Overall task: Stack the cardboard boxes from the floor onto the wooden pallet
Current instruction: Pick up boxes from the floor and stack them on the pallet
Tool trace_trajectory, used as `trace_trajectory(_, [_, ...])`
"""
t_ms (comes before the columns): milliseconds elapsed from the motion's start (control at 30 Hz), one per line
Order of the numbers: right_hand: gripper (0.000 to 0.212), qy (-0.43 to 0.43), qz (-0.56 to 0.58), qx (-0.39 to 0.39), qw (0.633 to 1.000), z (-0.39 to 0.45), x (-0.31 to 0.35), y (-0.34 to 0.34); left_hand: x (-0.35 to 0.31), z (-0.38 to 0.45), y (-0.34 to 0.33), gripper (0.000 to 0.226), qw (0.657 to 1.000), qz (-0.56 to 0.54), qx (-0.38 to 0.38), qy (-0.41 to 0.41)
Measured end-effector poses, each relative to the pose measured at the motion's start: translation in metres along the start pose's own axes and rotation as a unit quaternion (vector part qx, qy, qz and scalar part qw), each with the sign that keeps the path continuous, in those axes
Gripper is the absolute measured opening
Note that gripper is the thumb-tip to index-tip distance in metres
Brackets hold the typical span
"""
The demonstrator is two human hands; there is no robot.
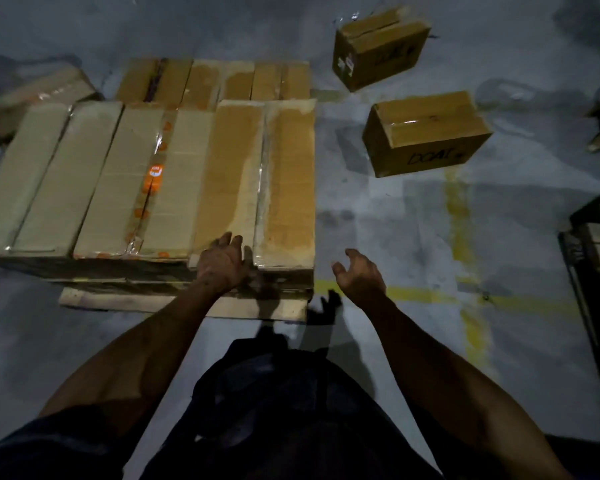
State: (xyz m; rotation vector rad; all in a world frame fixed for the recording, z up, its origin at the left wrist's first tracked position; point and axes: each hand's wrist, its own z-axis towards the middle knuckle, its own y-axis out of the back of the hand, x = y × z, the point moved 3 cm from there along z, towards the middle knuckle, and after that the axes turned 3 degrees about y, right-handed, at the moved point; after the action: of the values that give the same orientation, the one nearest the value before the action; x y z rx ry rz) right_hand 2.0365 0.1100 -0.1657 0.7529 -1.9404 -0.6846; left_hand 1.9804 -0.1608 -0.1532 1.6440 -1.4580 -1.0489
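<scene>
Brown taped cardboard boxes (146,174) sit packed in rows on the pallet. The left hand (222,265) presses their near edge, fingers straight. The right hand (359,277) hovers loosely curled, empty. Two brown boxes (425,133) lie on the grey floor (395,237).

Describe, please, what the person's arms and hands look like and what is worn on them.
Both forearms are bare, with no sleeves in view. The left hand and right hand wear no gloves, and no watch, ring or wristband shows. Dark smudges mark the left hand's back.
</scene>
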Motion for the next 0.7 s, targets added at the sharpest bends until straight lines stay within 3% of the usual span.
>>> trace_trajectory(133, [0.059,-0.040,0.045,-0.035,0.998,-0.018,-0.028,0.039,-0.066,-0.002,0.013,0.054,0.997,-0.030,-0.039,-0.060])
trace_trajectory(400, [0.063,-0.067,0.082,-0.117,0.987,-0.013,-0.071,0.123,-0.203,0.024,0.029,0.056,0.983,-0.049,-0.038,-0.174])
trace_trajectory(700, [0.062,-0.090,0.056,-0.130,0.986,0.079,-0.145,0.202,-0.332,0.128,0.014,0.059,0.980,-0.050,-0.035,-0.189])
